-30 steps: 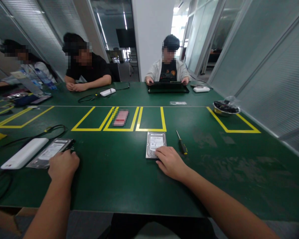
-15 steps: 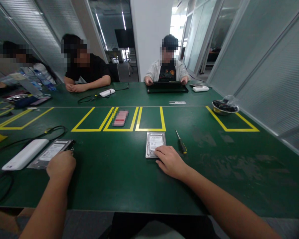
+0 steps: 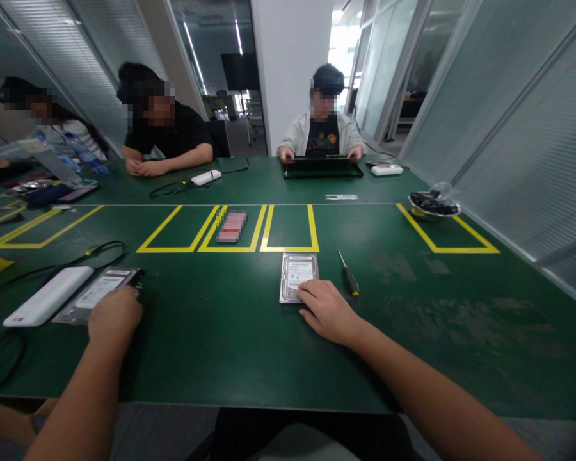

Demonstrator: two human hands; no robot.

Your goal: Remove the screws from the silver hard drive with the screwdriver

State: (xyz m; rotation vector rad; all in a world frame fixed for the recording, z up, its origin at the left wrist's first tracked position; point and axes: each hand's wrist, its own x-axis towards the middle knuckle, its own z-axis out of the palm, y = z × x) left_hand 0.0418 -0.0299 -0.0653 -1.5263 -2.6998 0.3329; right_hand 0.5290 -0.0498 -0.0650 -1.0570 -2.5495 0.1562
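My left hand [image 3: 114, 314] is closed over the right side of a hard drive [image 3: 93, 291] at the left. Its fingertips are hidden behind the hand, so whether they grip the drive or something small cannot be seen. A second hard drive [image 3: 295, 272], label up, lies flat in front of me. My right hand [image 3: 327, 309] rests on its lower right corner, fingers stretched out over the label and thumb by the near edge. Just right of that drive lies a screwdriver [image 3: 350, 279] with a black and yellow handle.
A white power bank [image 3: 50, 298] with a black cable lies beside the left drive. Yellow tape [image 3: 290, 249] marks rectangles on the green table [image 3: 211, 352]; a pinkish blurred item [image 3: 232, 227] lies in one. A metal bowl [image 3: 433, 208] holds dark things. Several people sit across.
My left hand has shifted slightly to the left over the drive. My right hand stays on the other hard drive.
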